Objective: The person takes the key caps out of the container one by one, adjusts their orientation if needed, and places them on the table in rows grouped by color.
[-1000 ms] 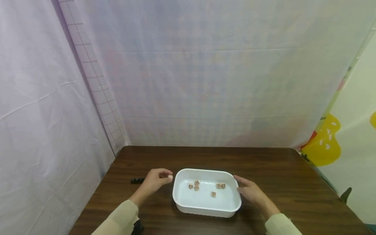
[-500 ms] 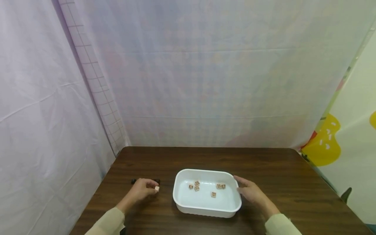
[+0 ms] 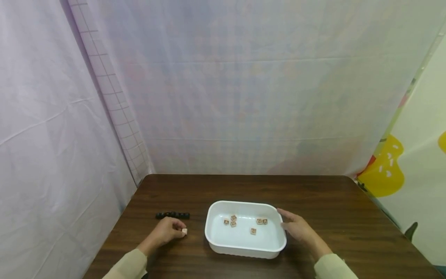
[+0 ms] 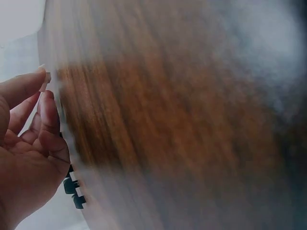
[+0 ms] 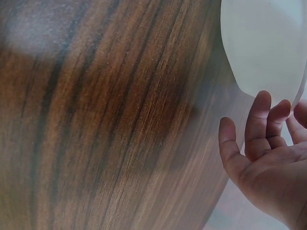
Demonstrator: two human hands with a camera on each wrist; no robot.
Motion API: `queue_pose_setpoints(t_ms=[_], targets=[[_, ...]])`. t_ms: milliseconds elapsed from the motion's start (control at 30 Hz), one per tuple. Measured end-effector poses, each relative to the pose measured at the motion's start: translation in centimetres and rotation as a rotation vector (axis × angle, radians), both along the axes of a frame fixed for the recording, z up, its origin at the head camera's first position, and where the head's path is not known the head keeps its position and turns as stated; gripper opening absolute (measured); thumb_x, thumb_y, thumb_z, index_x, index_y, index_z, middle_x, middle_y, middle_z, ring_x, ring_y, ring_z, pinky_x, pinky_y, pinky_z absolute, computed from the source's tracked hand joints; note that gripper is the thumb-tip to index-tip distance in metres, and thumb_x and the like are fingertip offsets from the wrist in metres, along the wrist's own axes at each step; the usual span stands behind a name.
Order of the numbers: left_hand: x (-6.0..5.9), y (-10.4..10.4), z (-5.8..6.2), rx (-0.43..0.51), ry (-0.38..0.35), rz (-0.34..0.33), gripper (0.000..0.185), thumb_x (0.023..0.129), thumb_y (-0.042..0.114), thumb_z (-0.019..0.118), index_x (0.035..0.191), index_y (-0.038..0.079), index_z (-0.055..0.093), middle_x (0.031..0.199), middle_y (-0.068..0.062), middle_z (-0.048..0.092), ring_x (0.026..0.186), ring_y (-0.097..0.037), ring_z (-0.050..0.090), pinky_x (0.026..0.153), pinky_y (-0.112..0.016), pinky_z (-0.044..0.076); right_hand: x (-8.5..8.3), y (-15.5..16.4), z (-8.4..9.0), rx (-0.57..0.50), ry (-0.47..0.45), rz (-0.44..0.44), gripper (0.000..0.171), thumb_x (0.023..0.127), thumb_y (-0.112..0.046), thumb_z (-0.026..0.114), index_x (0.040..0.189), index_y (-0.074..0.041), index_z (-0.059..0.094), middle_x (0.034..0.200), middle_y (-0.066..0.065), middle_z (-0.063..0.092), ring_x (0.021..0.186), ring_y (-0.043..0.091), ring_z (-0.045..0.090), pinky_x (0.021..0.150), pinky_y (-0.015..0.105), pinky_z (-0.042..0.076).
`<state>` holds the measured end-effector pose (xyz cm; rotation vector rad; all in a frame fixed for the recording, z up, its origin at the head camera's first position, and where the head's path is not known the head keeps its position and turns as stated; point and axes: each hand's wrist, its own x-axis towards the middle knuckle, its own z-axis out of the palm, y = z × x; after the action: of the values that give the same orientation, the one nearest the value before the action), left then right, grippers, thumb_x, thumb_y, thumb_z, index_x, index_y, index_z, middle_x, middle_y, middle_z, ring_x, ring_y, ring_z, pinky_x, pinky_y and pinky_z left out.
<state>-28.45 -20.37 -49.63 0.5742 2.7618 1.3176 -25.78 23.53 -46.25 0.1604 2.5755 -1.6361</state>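
In the head view a small pale cube (image 3: 184,231) is pinched between the thumb and fingertips of my left hand (image 3: 168,231), low over the table left of the tray. The left wrist view shows that cube (image 4: 46,80) at the fingertips. Just beyond this hand lies a dark notched strip (image 3: 179,215). A white rectangular tray (image 3: 244,251) stands in the middle, holding several small cream cubes (image 3: 253,231) with brown markings. My right hand (image 3: 299,228) holds the tray's right rim, thumb over the edge; in the right wrist view its other fingers (image 5: 259,120) stay outside, loosely bent.
The dark wood table (image 3: 331,209) spreads around the tray. White cloth (image 3: 237,97) hangs behind its far edge, and another curtain (image 3: 52,155) hangs on the left. Yellow-patterned cloth (image 3: 383,170) is at the right.
My left hand has moved left and nearer to me with the cube, away from the tray, uncovering the dark strip. The right hand and tray have stayed put.
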Motion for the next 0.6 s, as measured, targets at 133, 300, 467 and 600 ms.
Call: queue_pose_setpoints(t_ms=[133,300,467,600], targets=[[-0.01,-0.04,-0.19,-0.003,-0.003,0.000,0.017,0.073,-0.001,0.080,0.088,-0.002,0.072,0.074,0.002,0.062,0.069,-0.014,0.054,0.062,-0.025,0.045,0.06,-0.02,-0.02,0.007,0.012,0.001,0.056,0.088,0.003,0.058,0.143,0.005,0.046,0.123,0.032,0.059,0.093,0.029,0.065,0.076,0.038,0.055],[0.01,-0.09,-0.25,-0.008,-0.014,0.009,0.017,0.073,0.000,0.080,0.089,-0.002,0.072,0.074,0.001,0.062,0.069,-0.014,0.054,0.062,-0.025,0.045,0.04,-0.01,-0.04,0.032,0.016,0.002,0.054,0.089,0.002,0.058,0.142,0.005,0.047,0.125,0.033,0.058,0.097,0.030,0.064,0.079,0.039,0.054],[-0.08,-0.13,-0.24,0.005,-0.006,0.001,0.020,0.073,-0.001,0.080,0.090,-0.002,0.072,0.075,0.001,0.063,0.070,-0.012,0.055,0.062,-0.025,0.046,0.03,-0.01,-0.08,0.027,0.023,0.002,0.055,0.089,0.002,0.059,0.142,0.005,0.047,0.127,0.033,0.057,0.097,0.031,0.064,0.077,0.038,0.055],[-0.07,-0.17,-0.24,0.014,-0.006,0.004,0.022,0.071,-0.003,0.080,0.091,-0.003,0.071,0.075,0.000,0.063,0.069,-0.011,0.055,0.061,-0.024,0.046,0.02,0.00,-0.12,0.028,0.030,-0.001,0.054,0.089,0.003,0.058,0.142,0.005,0.047,0.127,0.033,0.057,0.098,0.031,0.063,0.078,0.038,0.055]])
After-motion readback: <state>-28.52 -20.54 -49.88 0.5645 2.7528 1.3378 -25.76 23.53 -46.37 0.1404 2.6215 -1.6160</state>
